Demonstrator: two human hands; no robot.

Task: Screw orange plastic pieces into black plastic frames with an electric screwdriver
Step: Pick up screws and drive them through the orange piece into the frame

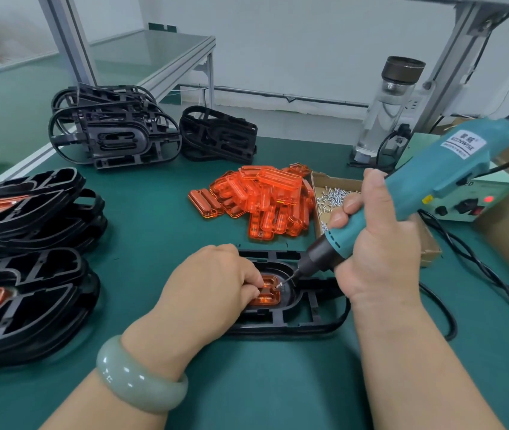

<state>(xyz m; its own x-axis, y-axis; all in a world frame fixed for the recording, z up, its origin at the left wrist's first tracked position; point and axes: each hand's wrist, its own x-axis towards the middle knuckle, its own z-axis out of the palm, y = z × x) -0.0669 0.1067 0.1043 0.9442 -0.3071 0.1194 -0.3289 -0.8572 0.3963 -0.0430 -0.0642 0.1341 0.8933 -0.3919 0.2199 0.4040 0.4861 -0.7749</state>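
A black plastic frame (pixel 306 321) lies flat on the green mat near me, with an orange piece (pixel 267 297) seated in its oval recess. My left hand (pixel 213 283) rests on the frame, its curled fingers pinching the orange piece at its left side. My right hand (pixel 371 243) grips a teal electric screwdriver (pixel 433 178), tilted down to the left. Its bit tip meets a small screw (pixel 279 285) at the orange piece's upper right corner.
A heap of loose orange pieces (pixel 262 197) lies beyond the frame, beside a cardboard box of screws (pixel 334 193). Bare black frames (pixel 116 131) are piled at the back left, and frames with orange pieces fitted (pixel 26 274) are stacked at the left. A power unit (pixel 470 203), cables and a bottle (pixel 386 103) stand right.
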